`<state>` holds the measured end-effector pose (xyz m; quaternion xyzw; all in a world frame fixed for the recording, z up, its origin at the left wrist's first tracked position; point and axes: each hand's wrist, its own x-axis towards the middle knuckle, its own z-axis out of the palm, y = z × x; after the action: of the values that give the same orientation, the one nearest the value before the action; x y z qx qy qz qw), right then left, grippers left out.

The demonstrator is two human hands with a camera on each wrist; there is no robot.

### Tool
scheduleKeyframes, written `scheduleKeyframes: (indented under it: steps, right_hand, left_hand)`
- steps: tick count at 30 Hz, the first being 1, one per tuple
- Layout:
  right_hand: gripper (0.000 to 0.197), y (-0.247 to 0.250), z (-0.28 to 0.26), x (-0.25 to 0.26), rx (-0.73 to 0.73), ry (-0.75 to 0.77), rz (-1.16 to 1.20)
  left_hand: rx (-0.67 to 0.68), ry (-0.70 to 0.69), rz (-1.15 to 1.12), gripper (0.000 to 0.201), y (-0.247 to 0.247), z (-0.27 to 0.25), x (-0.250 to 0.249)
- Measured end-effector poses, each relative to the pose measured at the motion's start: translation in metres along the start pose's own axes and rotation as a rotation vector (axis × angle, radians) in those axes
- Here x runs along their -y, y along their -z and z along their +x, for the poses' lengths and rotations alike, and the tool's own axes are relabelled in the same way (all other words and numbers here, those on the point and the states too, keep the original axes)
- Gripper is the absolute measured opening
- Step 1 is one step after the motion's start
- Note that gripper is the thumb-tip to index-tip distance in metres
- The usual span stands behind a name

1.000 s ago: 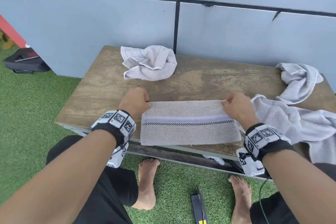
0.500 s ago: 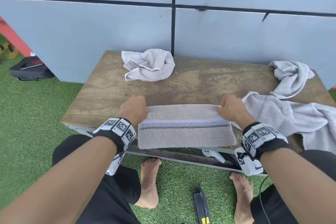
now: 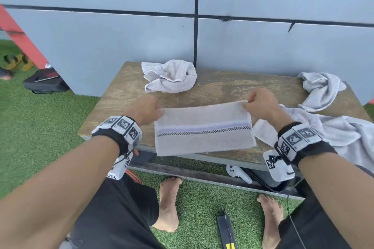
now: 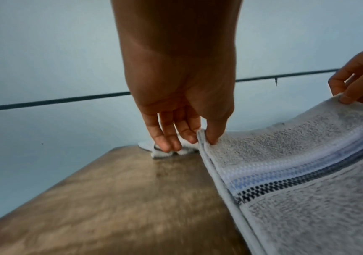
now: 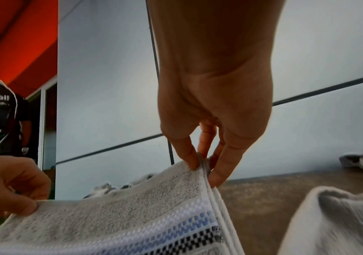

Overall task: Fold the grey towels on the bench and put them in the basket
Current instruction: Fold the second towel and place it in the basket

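Observation:
A folded grey towel point(image 3: 204, 128) with a blue and black checked stripe hangs in the air over the front of the wooden bench point(image 3: 218, 89). My left hand point(image 3: 148, 111) pinches its upper left corner point(image 4: 204, 138) between thumb and finger. My right hand point(image 3: 257, 105) pinches the upper right corner point(image 5: 202, 163). The right end is held higher than the left. A crumpled grey towel point(image 3: 171, 76) lies at the back left of the bench. More grey towels point(image 3: 321, 91) are heaped on the right side. No basket is in view.
A grey panelled wall point(image 3: 242, 42) stands right behind the bench. Green artificial turf point(image 3: 40, 127) lies around it, with my bare feet point(image 3: 169, 204) under the front edge. A black bag point(image 3: 44, 83) sits on the turf at left. A black device point(image 3: 226, 230) lies between my feet.
Both hands have lifted the folded towel off the bench by its far corners, the right end rising more. The head view has tilted upward a little.

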<state>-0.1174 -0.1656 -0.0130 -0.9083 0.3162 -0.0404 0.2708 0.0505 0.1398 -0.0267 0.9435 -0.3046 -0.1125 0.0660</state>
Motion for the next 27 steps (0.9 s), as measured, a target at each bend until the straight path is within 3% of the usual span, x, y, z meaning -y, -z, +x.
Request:
scheduleKeyframes:
  steps: [6,9,12,16,18,20,27]
  right_hand:
    - [0.013,0.034,-0.002,0.008,-0.370,0.153,0.267]
    - [0.016,0.035,-0.015,0.001,-0.454,0.248,0.387]
    - [0.016,0.021,-0.027,-0.023,-0.337,0.268,0.276]
    - [0.016,-0.006,-0.047,-0.064,0.157,0.180,0.058]
    - [0.008,-0.015,-0.054,-0.071,0.142,0.106,0.078]
    - [0.006,-0.022,-0.054,-0.069,0.069,0.042,0.094]
    - [0.036,-0.049,-0.047,-0.063,0.085,-0.070,-0.043]
  left_hand:
    - [-0.491,-0.097,-0.185,0.014,0.052,-0.007,0.002]
    - [-0.598,-0.258,-0.223,0.010,0.049,-0.016,0.010]
    - [-0.504,-0.301,-0.235,0.012,0.029,-0.033,0.012]
    - [-0.091,-0.127,-0.217,0.018,-0.017,-0.045,0.020]
    - [-0.002,-0.052,-0.212,0.026,-0.039,-0.042,0.025]
    - [-0.014,0.043,-0.235,0.031,-0.052,-0.040,0.020]
    - [-0.082,0.256,-0.188,0.040,-0.064,-0.035,-0.010]
